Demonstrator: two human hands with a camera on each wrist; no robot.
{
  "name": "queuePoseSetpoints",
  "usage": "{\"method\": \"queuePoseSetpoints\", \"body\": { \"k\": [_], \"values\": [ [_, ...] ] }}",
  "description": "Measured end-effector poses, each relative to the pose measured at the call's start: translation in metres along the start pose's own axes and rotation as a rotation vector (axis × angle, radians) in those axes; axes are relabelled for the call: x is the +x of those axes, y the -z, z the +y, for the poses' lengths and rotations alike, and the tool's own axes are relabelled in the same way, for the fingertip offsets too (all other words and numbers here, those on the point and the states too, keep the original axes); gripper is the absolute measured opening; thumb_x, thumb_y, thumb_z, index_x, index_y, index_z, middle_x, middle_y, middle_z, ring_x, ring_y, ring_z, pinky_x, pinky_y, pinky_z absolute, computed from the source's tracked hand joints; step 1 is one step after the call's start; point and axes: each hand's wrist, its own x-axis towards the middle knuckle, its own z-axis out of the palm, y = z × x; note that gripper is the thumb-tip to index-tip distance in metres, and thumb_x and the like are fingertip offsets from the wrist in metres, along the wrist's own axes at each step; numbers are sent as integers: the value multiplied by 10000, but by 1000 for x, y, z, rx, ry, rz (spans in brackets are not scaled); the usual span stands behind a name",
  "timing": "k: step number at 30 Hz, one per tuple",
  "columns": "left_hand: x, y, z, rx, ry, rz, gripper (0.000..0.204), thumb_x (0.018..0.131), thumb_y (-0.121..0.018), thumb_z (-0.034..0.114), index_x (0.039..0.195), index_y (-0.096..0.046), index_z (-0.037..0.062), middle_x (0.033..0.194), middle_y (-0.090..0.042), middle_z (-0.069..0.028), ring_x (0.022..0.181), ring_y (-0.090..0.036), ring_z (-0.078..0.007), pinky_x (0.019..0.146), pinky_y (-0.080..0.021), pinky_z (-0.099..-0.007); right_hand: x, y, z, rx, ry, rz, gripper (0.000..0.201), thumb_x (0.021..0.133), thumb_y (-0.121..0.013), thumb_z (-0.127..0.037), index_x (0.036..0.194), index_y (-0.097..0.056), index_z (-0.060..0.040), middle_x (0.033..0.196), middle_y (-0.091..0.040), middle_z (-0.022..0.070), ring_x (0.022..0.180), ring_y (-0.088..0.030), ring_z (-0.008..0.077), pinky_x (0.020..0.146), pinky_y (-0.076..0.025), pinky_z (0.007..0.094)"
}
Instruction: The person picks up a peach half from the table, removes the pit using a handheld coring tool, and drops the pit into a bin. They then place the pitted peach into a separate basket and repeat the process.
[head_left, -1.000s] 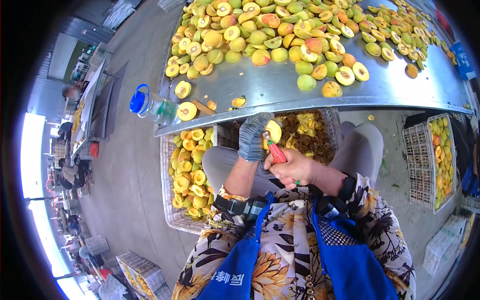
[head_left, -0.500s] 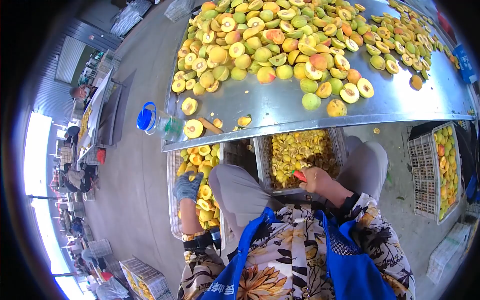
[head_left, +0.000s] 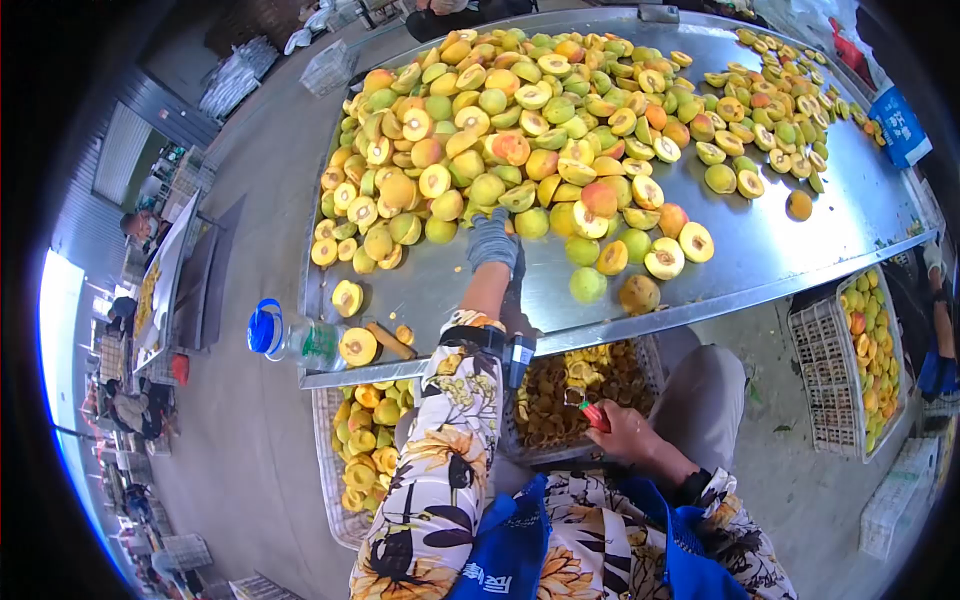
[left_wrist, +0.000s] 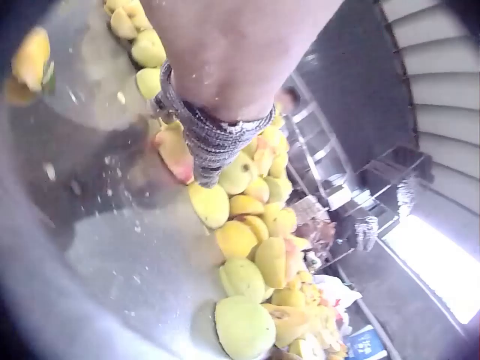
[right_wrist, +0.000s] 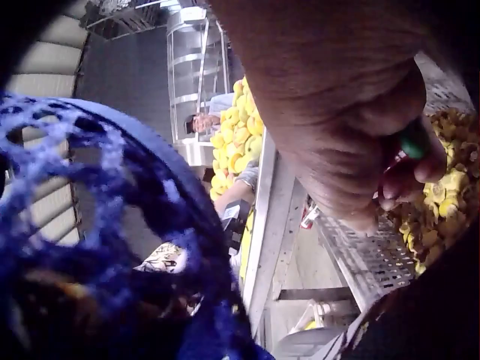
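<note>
Since half a second ago, the left hand (head_left: 492, 243) has moved from the crate of hollowed halves (head_left: 326, 480), below the metal table (head_left: 740, 265), to the fruit halves (head_left: 471, 120) heaped on it. In the head view, we see this gloved hand touching the heap's near edge on the metal table; its fingertips are partly hidden, so we cannot tell whether it grips a piece. Below the metal table's near edge, the right hand (head_left: 630, 437) grips a red-handled tool (head_left: 597, 416) over the crate of scraps (head_left: 652, 362). A clear bottle (head_left: 312, 345) lies at the metal table's near left corner. In the left wrist view, we find the glove against fruit halves on the metal table, its fingers out of sight. In the right wrist view, beside the metal table's edge, we note the right hand curled round the tool, whose green end shows.
</note>
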Motion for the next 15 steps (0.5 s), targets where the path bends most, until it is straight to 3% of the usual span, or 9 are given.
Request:
{"method": "queuePoseSetpoints", "body": {
  "k": [1, 3, 4, 5, 7, 9, 11, 13, 15],
  "values": [
    [-5, 5, -2, 6, 1, -12, 553, 652, -662, 336, 1143, -497, 142, 1205, -418, -208, 1030, -483, -347, 871, -408, -385, -2, -1, -2, 16, -10, 24, 385, 711, -622, -264, 992, -475, -45, 749, -581, 198, 722, -563, 384, 633, -451, 434],
    [-16, 24, -13, -309, -4, -4, 510, 650, -675, 273, 1079, -506, 55, 983, -562, -178, 882, -555, -326, 795, -440, -346, 0, 2, -13, 32, 23, 57, 373, 712, -633, -251, 990, -484, -52, 759, -582, 200, 712, -566, 382, 619, -457, 422],
    [-26, 16, -26, -557, -52, 190, 383, 690, -618, 268, 1009, -539, 71, 873, -609, -131, 794, -596, -300, 709, -492, -367, 2, 10, -25, 84, 75, 104, 372, 712, -638, -240, 994, -489, -49, 768, -583, 202, 707, -567, 380, 616, -459, 416],
    [-38, 24, -36, -546, -47, 185, 383, 690, -618, 268, 1009, -539, 71, 873, -609, -131, 794, -596, -300, 709, -492, -367, 8, 15, -33, 138, 122, 151, 372, 712, -644, -229, 999, -493, -45, 777, -583, 203, 702, -568, 379, 613, -461, 411],
    [-72, 44, -58, -1568, 359, -611, 339, 733, -593, 276, 983, -551, 51, 917, -606, -115, 785, -607, -258, 643, -515, -363, 24, 15, -41, 200, 194, 299, 416, 706, -659, -220, 1042, -492, -42, 783, -583, 201, 702, -573, 375, 613, -463, 399],
    [-118, 76, -41, -1642, 722, -606, 328, 778, -560, 298, 975, -554, 36, 925, -604, -116, 775, -614, -232, 591, -531, -346, 36, 24, -60, 299, 294, 425, 468, 705, -663, -232, 1087, -476, -39, 772, -583, 189, 722, -583, 356, 626, -464, 379],
    [-148, 92, -39, -1677, 638, -679, 355, 823, -516, 346, 995, -552, 38, 910, -606, -123, 788, -615, -213, 609, -536, -333, 44, 38, -85, 266, 231, 361, 499, 704, -672, -251, 1103, -470, -31, 791, -585, 186, 777, -592, 325, 656, -462, 346],
    [-163, 100, -38, -1466, 565, -847, 401, 839, -488, 389, 993, -557, 25, 892, -613, -113, 761, -619, -192, 602, -532, -315, 49, 32, -94, 288, 250, 314, 508, 705, -675, -267, 1102, -468, -29, 804, -586, 183, 780, -592, 306, 667, -461, 335],
    [-179, 104, -26, -1392, 425, -789, 456, 825, -509, 400, 1117, -482, 51, 989, -583, -123, 853, -598, -224, 709, -520, -328, 48, 26, -99, 308, 278, 275, 517, 705, -677, -284, 1101, -466, -27, 817, -587, 180, 783, -591, 288, 678, -460, 324]
  ]
}}
